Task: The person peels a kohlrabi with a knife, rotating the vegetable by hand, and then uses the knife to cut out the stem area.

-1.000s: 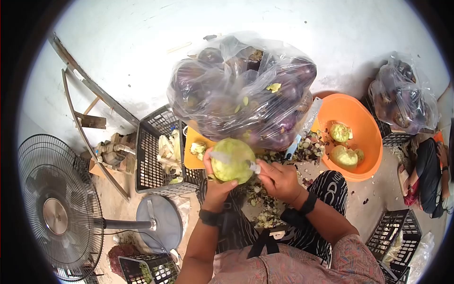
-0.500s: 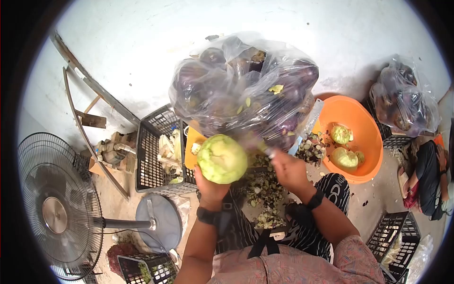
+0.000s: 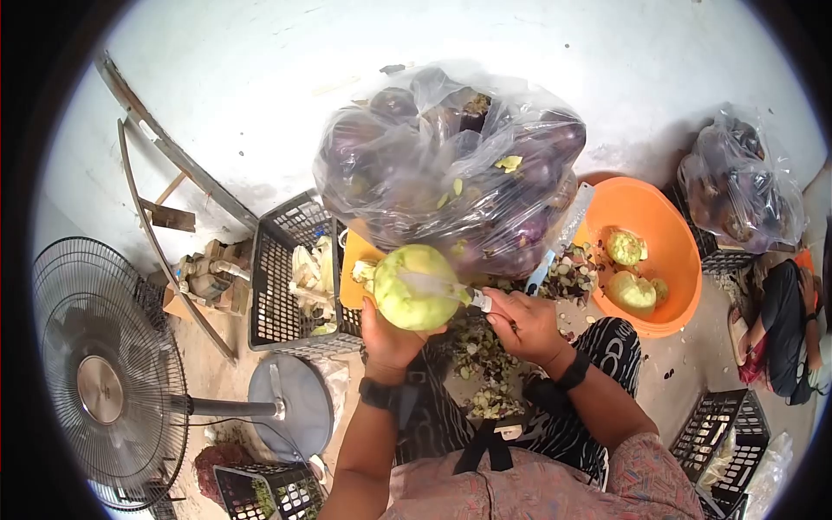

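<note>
My left hand (image 3: 390, 340) holds up a peeled round eggplant (image 3: 414, 305), pale green, its stem end turned to the left. In my right hand (image 3: 532, 329) is a knife (image 3: 479, 300), gripped by its light handle. The blade lies across the upper right of the eggplant, partly blurred. Just beyond both hands a big clear plastic bag (image 3: 407, 208) is packed with dark purple eggplants. Peel scraps (image 3: 490, 355) cover the floor between my legs. To the right, an orange basin (image 3: 672, 286) holds several peeled pale green pieces.
A black crate (image 3: 276, 303) with pale scraps stands left of the bag, beside a yellow board (image 3: 354, 264). A pedestal fan (image 3: 108, 381) is far left. On the right are another bag (image 3: 745, 191), a black crate (image 3: 724, 433) and a seated person (image 3: 784, 329).
The knife has come back from beyond the eggplant onto its surface. The eggplant has turned in my left hand, bringing the stem end to the left.
</note>
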Tool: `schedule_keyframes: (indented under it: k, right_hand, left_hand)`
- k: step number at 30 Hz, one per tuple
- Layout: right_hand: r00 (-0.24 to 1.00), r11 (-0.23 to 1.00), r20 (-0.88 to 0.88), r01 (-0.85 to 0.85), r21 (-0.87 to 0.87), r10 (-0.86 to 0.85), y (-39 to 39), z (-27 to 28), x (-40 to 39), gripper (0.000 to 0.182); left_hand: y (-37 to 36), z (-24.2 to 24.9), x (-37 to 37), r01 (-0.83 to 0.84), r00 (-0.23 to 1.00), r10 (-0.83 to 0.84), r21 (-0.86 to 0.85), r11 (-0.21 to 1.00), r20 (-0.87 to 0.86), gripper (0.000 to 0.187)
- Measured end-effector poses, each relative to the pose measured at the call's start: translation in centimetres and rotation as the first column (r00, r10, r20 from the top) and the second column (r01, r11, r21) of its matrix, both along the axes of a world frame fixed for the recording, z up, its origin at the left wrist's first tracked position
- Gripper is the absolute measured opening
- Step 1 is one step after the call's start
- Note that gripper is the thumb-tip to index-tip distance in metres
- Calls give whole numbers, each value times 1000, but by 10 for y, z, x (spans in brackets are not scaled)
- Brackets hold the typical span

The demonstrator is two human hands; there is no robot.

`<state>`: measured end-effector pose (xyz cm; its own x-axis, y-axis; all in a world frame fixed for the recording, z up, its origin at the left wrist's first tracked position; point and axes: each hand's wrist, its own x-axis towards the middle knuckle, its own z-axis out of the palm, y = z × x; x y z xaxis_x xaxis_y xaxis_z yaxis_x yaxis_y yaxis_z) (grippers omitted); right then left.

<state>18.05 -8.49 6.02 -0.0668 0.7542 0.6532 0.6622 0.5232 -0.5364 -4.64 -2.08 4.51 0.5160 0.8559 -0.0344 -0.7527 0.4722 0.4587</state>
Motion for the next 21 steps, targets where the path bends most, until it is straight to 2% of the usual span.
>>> schedule_keyframes:
  k: [2,3,5,6,8,14,18,21]
  right_hand:
    - [999,1000,26,-27,3,27,1,-3,1,35]
    - [999,1000,28,-26,3,26,0,-2,3,35]
    - [995,997,71,-75,-27,77,-2,2,4,36]
    - [995,997,66,-73,-28,75,-3,1,3,36]
    - [991,993,66,-117,-20,118,-5,1,2,36]
    - [986,993,114,-121,-4,121,-5,-4,1,36]
    - [988,993,97,-121,-8,121,-6,-7,2,36]
    - [986,994,121,-111,-16,112,-6,-9,6,35]
  left_hand:
    - [1,-7,0,-27,999,31,111,993,-31,89]
    - [3,-12,-2,-26,999,30,111,993,-29,89]
    - [6,-19,-7,48,985,-70,142,989,159,85]
    - [6,-14,-3,50,985,-72,140,989,155,85]
    - [5,-4,6,-195,980,193,-58,979,-45,83]
    - [7,2,13,-186,976,184,-10,982,-115,82]
    - [5,7,13,-160,981,155,-32,987,-119,82]
    - [5,9,12,-200,977,196,-39,979,-79,82]
